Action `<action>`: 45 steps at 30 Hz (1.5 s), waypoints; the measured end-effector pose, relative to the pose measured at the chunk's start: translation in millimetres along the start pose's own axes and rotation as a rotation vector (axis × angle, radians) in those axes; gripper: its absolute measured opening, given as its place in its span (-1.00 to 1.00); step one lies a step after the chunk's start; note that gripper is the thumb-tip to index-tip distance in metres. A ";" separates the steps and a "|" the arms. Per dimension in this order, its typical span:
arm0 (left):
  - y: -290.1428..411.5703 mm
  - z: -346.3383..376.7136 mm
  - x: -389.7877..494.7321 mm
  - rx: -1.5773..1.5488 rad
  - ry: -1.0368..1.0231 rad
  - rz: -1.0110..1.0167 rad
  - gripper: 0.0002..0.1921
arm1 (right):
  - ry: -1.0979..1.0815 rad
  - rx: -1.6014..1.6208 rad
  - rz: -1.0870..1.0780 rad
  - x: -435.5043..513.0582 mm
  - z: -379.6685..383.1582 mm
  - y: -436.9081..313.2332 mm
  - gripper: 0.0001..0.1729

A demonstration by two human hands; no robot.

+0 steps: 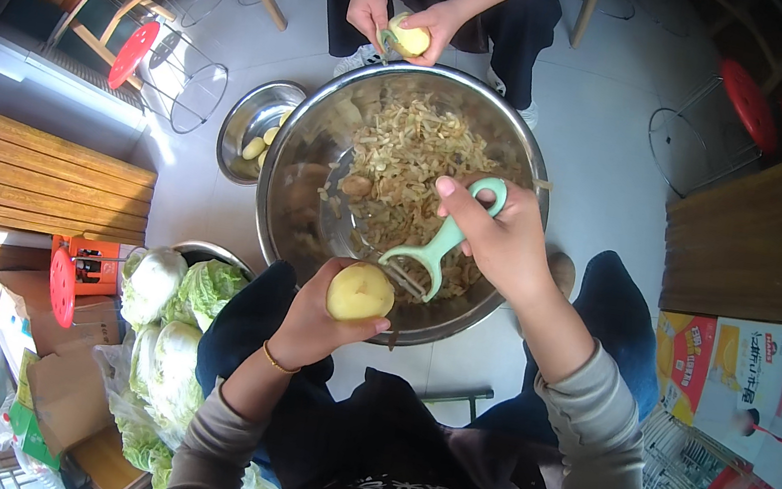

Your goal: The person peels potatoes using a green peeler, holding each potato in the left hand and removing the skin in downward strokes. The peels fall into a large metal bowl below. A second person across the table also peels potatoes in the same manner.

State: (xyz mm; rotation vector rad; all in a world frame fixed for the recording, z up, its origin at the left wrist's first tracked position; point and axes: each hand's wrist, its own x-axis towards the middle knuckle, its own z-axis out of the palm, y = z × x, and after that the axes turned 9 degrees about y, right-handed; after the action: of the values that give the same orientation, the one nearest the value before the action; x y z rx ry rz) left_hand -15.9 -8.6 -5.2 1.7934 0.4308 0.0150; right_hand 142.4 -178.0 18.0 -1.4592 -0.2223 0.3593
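Note:
My left hand [320, 314] holds a peeled yellow potato [361, 292] over the near rim of a large stainless steel basin [298, 155]. In my right hand [509, 239] is a pale green Y-shaped peeler [446, 241], gripped by its looped handle. Its metal blade lies close to the right side of the potato; whether it touches cannot be made out. Below the peeler, a heap of potato peelings [421, 143] covers much of the basin's floor. A brownish potato-like lump [356, 186] rests among the peelings.
Opposite, another person's hands [405, 23] hold a potato and a green peeler at the basin's far rim. A smaller steel bowl [231, 137] with several peeled potatoes stands left. Napa cabbages [168, 363] lie beside my left leg. Red stools [135, 54] and cardboard boxes [73, 394] stand around.

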 end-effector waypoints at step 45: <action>0.1 -7.2 -3.9 -0.659 -0.178 -0.103 -0.23 | 0.085 -0.511 -0.242 10.0 -18.9 25.1 -0.61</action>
State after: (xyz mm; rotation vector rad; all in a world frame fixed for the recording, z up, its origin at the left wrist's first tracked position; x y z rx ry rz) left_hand -21.2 -3.1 -2.3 1.1127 0.3379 -0.0677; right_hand 155.9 -190.0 -9.6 -1.9199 -0.4407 0.0390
